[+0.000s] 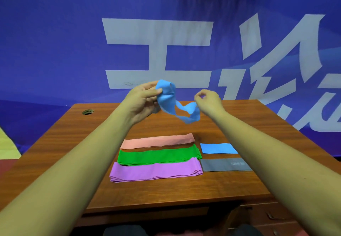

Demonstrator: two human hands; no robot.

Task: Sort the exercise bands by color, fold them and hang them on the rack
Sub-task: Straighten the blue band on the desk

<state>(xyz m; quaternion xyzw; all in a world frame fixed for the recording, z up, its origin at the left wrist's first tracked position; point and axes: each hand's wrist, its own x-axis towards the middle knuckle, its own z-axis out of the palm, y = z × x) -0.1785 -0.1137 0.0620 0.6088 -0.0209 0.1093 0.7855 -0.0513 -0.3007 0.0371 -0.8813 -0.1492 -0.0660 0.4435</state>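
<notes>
Wooden desk (73, 143) stands before a blue banner (55, 42) printed with large white characters. Held in the air above the desk's far half is the loose blue band (173, 103), twisted and sagging in a loop between both hands, clear of the desktop. The left hand (142, 101) grips the band's upper end: thumb and fingers are closed on the bunched material, palm turned inward, wrist slightly bent back. The right hand (208, 103) is curled into a loose fist, knuckles up, and pinches the band's other end at its thumb side. The lowest fold of the band hangs just below and left of that hand. Both forearms are bare and stretched forward from the lower corners of the view, converging toward the band. On the desk below the hands lie the sorted bands, all flat. The pink band (158, 140) is farthest from the person, the green band (158, 155) lies just beside it, and the purple band (155, 171) is nearest, overlapping the green one's near edge. To their right lie a shorter folded blue band (218, 148) and, nearer, a grey band (225, 164) with faint white lettering that is too small to read. A round cable hole (88, 111) sits near the desk's far left corner. Drawer fronts (273, 217) show under the desk at lower right.
</notes>
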